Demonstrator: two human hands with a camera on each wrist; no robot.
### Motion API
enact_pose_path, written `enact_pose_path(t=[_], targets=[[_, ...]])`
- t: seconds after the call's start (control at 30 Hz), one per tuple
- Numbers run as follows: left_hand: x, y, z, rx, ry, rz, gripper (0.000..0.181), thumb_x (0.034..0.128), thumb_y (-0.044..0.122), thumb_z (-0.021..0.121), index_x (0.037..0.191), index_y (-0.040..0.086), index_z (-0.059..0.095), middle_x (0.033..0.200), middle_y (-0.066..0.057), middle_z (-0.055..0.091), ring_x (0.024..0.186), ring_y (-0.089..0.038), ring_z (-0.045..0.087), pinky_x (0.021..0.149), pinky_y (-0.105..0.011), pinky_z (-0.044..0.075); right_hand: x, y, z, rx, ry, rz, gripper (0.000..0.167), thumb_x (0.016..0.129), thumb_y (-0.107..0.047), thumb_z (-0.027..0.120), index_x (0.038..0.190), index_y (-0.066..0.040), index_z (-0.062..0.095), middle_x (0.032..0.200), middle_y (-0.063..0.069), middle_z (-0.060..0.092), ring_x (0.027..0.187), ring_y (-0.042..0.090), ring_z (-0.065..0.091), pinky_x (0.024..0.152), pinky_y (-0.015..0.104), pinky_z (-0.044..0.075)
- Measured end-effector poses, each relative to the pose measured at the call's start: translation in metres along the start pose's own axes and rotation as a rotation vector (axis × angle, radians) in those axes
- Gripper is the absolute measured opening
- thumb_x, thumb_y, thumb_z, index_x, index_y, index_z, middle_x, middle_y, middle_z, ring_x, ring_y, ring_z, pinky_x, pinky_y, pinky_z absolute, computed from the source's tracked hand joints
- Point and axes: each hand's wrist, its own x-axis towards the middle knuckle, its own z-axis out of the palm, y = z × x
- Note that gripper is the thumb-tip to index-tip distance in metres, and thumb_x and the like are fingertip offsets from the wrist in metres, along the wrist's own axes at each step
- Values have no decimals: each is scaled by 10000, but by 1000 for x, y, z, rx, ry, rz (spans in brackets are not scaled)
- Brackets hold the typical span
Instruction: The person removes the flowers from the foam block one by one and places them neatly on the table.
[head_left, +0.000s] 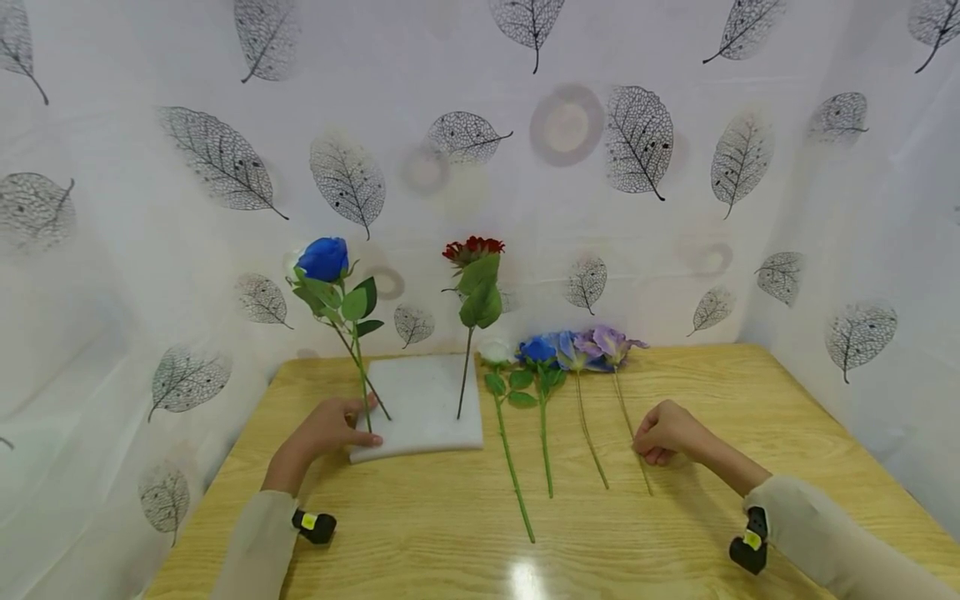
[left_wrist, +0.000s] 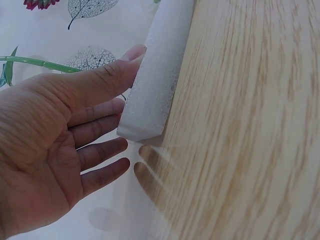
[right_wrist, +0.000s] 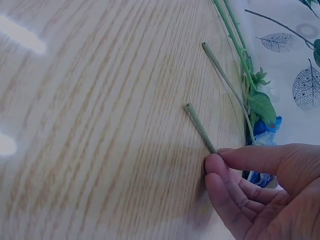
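Observation:
A white foam block (head_left: 420,404) lies on the table. My left hand (head_left: 330,433) is at its left end, thumb resting on it and fingers fairly straight; in the left wrist view two fingers stand clear of the foam (left_wrist: 155,75). Two stems rise from the block by that hand, one topped by a blue artificial rose (head_left: 324,259); a pale bloom is mostly hidden behind it. A red flower (head_left: 474,250) stands upright toward the block's right side. My right hand (head_left: 667,435) pinches the lower stem of a purple flower (head_left: 611,343) between thumb and fingertips, the stem end (right_wrist: 197,122) projecting past them.
Lying between the block and my right hand are a white rose (head_left: 496,350), another blue rose (head_left: 538,350) and a bluish-purple flower (head_left: 573,350), stems toward me. A leaf-patterned curtain (head_left: 480,192) hangs behind the wooden table (head_left: 420,533).

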Motion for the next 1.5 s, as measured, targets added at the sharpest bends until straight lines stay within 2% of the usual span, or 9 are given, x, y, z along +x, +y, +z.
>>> enact_pose_path(t=[0.43,0.77,0.9,1.1,1.27,1.5], targets=[[2,-4,3,3,-13,-16,786,767,342,902,1420,42,583,758,-7,390,758,-187,415,649,-316,337,-2,-1,-3,-3,-40,-23,107,858,10,722,877,115,726,653,100,712,575,159,673,562,342,600],[2,-6,4,-9,-10,1,771,767,334,903,1409,42,594,731,-1,391,720,-174,393,623,-298,327,1,-5,-4,-12,-31,-34,96,852,11,716,850,107,728,645,109,708,562,171,662,536,324,566],[3,-5,4,-3,-11,-12,783,766,349,902,1419,53,585,754,-8,417,743,-177,410,638,-301,339,3,-9,-5,-8,-29,-48,105,855,4,717,844,108,720,654,103,706,570,177,661,542,330,569],[2,-3,2,-5,-18,-25,796,770,343,900,1430,46,568,778,-20,426,770,-189,424,654,-315,348,13,-20,-8,1,-39,-64,153,895,-35,713,914,116,722,727,132,729,640,206,708,640,405,632],[1,-2,1,-7,-15,-22,783,774,330,899,1424,39,575,781,-20,427,778,-192,426,658,-318,349,27,-31,-4,22,-37,-70,173,920,-73,715,966,93,731,763,92,733,671,177,707,683,410,637],[1,-3,1,1,-15,-23,794,771,346,900,1423,33,572,792,-22,448,788,-190,434,662,-309,353,44,-52,8,92,-45,-163,245,956,-103,693,1069,114,703,861,124,755,744,183,730,747,438,637]])
